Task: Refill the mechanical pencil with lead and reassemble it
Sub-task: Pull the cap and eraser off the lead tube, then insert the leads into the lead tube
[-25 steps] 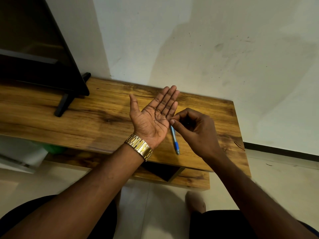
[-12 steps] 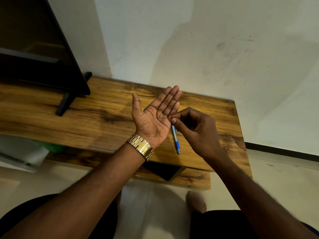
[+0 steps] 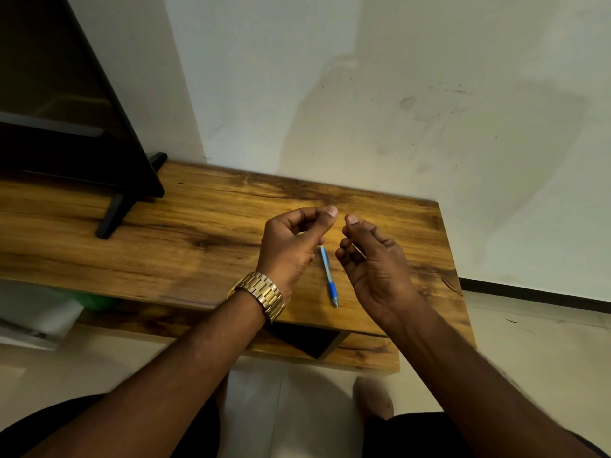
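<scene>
A blue and clear mechanical pencil (image 3: 328,276) lies on the wooden table (image 3: 198,233), tip toward me, between my two hands. My left hand (image 3: 292,246), with a gold watch (image 3: 261,294) on its wrist, hovers above the table with its fingers curled in and the thumb over them; nothing shows inside it. My right hand (image 3: 370,256) hovers just right of the pencil, its fingers curled. A thin pale lead (image 3: 358,251) appears to cross its fingertips. The two thumbs nearly touch.
A black TV (image 3: 66,110) on a slanted foot (image 3: 115,213) stands on the table's left part. A white wall runs behind the table, and the table's right edge is close to my right hand. My knees and tiled floor lie below.
My left hand has turned over from a flat open palm to curled fingers. My right hand has left that palm and risen beside it. The pencil has not moved.
</scene>
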